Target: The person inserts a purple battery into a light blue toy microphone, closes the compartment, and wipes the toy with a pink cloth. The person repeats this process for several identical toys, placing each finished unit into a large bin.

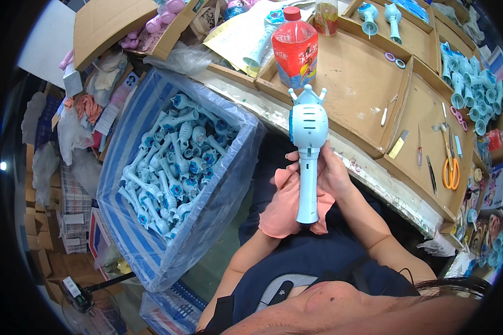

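A light blue toy wand (pixel 308 129) with a small crown, slotted round head and flared handle end stands before me, crown pointing away. My right hand (pixel 334 174) is closed round the right side of its handle. On the other side my left hand (pixel 292 162) is mostly covered by a salmon-pink cloth (pixel 279 209), with fingertips showing near the handle. The cloth lies behind the handle and reaches to both hands. At my left, a bin lined with blue-striped plastic (pixel 207 226) holds a heap of similar light blue wands (pixel 176 162).
A red-labelled bottle (pixel 295 50) stands at the cardboard tray's edge (pixel 369 146), just beyond the wand. Orange-handled scissors (pixel 450 162), a screwdriver (pixel 419 148) and tweezers (pixel 431 174) lie in the right compartment. More light blue parts (pixel 469 84) are piled at far right.
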A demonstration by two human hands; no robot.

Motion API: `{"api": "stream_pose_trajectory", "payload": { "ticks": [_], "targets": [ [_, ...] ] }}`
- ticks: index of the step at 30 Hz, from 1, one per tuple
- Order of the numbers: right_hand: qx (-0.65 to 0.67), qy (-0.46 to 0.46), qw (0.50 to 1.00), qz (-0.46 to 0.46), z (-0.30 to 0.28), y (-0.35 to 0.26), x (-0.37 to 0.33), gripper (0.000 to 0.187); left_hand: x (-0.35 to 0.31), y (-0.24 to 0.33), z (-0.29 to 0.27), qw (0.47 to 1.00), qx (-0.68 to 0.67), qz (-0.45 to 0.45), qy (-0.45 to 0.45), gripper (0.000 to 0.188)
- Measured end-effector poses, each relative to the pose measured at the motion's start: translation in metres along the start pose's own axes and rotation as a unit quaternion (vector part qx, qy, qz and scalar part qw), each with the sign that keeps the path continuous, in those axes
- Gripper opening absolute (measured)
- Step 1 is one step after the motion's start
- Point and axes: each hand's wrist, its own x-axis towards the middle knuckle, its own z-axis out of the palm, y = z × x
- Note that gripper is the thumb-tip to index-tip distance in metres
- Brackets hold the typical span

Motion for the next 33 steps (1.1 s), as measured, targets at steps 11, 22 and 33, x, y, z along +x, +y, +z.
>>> {"api": "stream_pose_trajectory", "payload": {
  "ticks": [11, 22, 33],
  "targets": [
    [-0.091, 0.066, 0.993, -0.024, 0.011, -0.011, -0.007, 0.049, 0.016, 0.004, 0.002, 0.998, -0.059, -0.014, 0.01, 0.067],
    [-0.752, 0.383, 0.532, -0.072, -0.016, -0.161, -0.104, 0.024, 0.036, -0.003, 0.036, 0.823, -0.487, -0.284, -0.077, 0.016],
    [-0.849, 0.502, 0.124, 0.109, -0.114, -0.258, -0.195, 0.026, 0.065, 0.022, 0.027, 0.612, -0.726, -0.288, -0.124, 0.022]
  ]
}}
